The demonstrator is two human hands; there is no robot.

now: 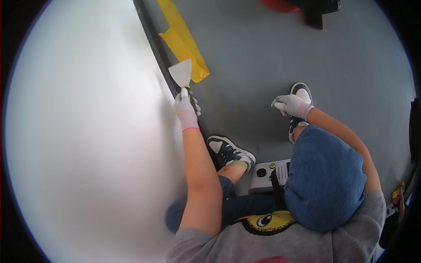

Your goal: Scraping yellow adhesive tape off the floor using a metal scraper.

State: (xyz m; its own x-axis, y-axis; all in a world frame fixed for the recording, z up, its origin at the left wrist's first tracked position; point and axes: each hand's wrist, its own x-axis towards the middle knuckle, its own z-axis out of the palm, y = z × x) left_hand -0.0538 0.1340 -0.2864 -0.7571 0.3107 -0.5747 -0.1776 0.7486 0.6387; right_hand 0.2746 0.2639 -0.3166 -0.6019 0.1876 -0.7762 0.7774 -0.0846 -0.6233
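My left hand (pixel 186 106), in a white work glove with a pink cuff edge, grips the dark handle of a putty knife (pixel 182 72). Its wide metal blade points away from me, over the black baseboard (pixel 157 49) and beside the near end of the yellow tape (pixel 184 44). Part of that tape lies folded or creased on the grey floor (pixel 243 82). My right hand (pixel 291 105), gloved too, hangs in front of my right shoe (pixel 301 92) with its fingers curled. Whether anything small is between those fingers cannot be made out.
A white wall (pixel 82 115) rises along my left side. Between my legs stands a grey device (pixel 263 179) with a black knob and a strap. A red object (pixel 279 5) and a black object (pixel 315 14) are at the far edge. My left shoe (pixel 230 149) is close to the baseboard.
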